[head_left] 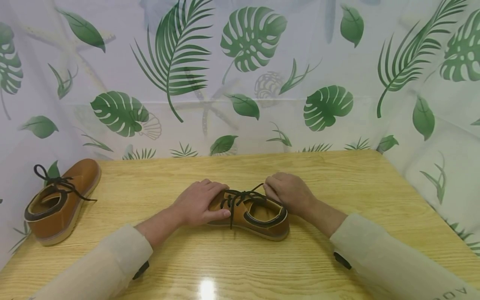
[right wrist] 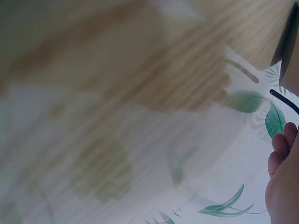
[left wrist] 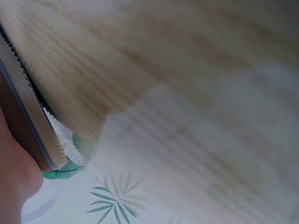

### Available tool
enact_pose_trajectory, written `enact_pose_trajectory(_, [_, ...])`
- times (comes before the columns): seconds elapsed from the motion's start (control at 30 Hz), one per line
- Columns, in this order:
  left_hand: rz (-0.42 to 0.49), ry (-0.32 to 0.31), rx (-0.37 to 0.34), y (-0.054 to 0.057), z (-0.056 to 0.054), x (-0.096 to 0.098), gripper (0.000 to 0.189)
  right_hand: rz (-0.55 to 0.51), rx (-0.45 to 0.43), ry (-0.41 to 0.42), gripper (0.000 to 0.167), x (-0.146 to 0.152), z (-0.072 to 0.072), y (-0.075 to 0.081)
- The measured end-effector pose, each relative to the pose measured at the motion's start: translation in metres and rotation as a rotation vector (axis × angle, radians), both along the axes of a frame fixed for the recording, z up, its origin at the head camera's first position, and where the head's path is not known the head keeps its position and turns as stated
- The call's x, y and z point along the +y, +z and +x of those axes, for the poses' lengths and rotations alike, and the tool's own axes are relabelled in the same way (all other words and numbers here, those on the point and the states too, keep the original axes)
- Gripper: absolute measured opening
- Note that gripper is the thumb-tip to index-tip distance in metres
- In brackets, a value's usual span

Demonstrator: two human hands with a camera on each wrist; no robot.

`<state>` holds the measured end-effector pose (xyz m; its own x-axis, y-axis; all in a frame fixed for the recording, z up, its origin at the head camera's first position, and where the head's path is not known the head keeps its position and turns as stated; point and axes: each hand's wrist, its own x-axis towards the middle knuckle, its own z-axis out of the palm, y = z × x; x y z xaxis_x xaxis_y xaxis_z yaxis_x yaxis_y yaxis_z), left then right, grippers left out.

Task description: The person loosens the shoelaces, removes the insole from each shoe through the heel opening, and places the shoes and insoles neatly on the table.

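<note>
A brown lace-up shoe [head_left: 258,223] with a dark padded collar lies on the table, toe to the left. My left hand [head_left: 202,202] grips its toe end, thumb on the near side and fingers over the top. At the heel side, my right hand [head_left: 286,191] pinches one end of the black shoelace [head_left: 258,186], which runs taut from the knot. Another lace end hangs down over the shoe's near side. The left wrist view catches the ribbed sole edge [left wrist: 35,98] beside the palm. In the right wrist view, a lace tip [right wrist: 284,100] sticks out above curled fingers.
A matching brown shoe [head_left: 60,221] stands at the table's left edge, its black lace tied in a loop. The wooden table [head_left: 240,262] meets a leaf-patterned cloth [head_left: 262,125] at the back and both sides.
</note>
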<state>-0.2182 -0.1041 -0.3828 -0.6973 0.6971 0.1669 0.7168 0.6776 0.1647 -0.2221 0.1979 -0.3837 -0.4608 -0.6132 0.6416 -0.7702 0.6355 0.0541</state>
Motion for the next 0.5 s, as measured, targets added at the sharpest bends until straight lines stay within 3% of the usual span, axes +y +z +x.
enact_pose_trajectory(0.5, [-0.003,0.003,-0.003,0.0001,-0.0001,0.0005,0.073,-0.013,0.099,-0.010,0.027,-0.0005,-0.0038,-0.0018])
